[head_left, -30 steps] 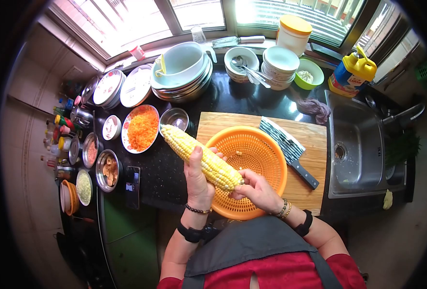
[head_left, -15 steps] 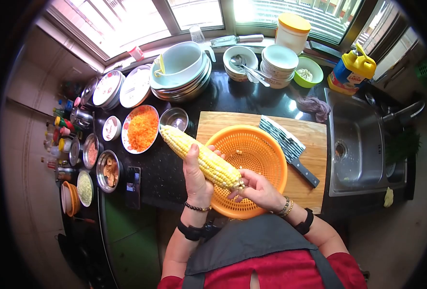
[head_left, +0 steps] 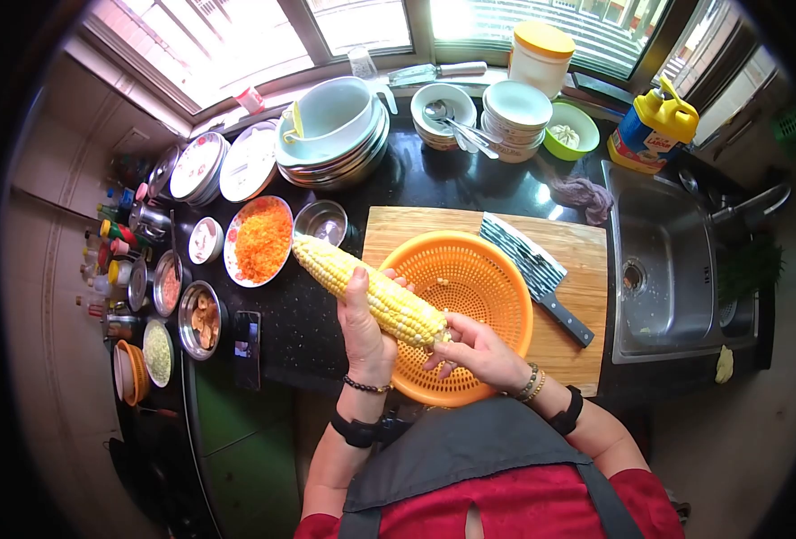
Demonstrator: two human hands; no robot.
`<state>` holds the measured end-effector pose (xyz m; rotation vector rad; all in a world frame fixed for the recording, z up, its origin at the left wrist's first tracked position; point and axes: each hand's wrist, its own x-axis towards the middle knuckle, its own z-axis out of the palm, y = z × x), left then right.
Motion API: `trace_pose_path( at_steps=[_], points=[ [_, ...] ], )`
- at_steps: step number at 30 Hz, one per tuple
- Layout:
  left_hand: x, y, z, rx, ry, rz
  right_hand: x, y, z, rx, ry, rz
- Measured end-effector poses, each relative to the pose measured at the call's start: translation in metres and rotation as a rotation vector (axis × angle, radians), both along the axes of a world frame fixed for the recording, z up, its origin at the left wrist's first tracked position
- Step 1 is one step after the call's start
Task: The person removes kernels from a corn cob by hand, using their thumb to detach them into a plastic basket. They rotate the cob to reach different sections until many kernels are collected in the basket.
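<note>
A yellow ear of corn (head_left: 371, 292) slants over the left part of an orange colander (head_left: 505, 296). Wrapped round its middle from below is my left hand (head_left: 367, 337), thumb on the near side. At the lower right end of the ear, the fingers of my right hand (head_left: 477, 350) press against the kernels; some fingertips are curled under the cob. A few loose kernels lie inside the colander. The colander rests on a wooden cutting board (head_left: 393, 225), and a cleaver (head_left: 541, 278) lies on the board just right of it.
Left are a plate of shredded orange food (head_left: 263, 241), a steel bowl (head_left: 202, 319) and a phone (head_left: 248, 350). Stacked bowls (head_left: 516, 117) and a large white bowl (head_left: 330, 117) stand at the back. At right are a sink (head_left: 663, 260) and a yellow jug (head_left: 654, 130).
The view has shifted slightly. Both hands keep their places on the corn, with the right fingers moved a little at its lower end.
</note>
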<state>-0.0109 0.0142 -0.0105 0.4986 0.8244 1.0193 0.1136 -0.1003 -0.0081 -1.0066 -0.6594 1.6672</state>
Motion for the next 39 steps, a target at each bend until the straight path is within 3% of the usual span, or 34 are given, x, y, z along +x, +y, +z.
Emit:
trace_pose_path(
  at_steps=[17,23,33,39],
  points=[
    [0.015,-0.009,0.017,0.141,0.152,0.043,0.003,0.003,-0.005,-0.055,-0.084,-0.017],
    [0.005,0.0,0.003,-0.022,-0.009,0.003,0.003,0.003,-0.003,-0.061,0.002,-0.017],
    [0.008,-0.004,0.005,0.065,0.068,0.026,0.003,0.005,-0.007,-0.056,-0.04,0.021],
    [0.002,0.001,0.011,-0.015,0.0,0.013,0.006,-0.001,-0.015,0.058,0.117,0.028]
  ],
)
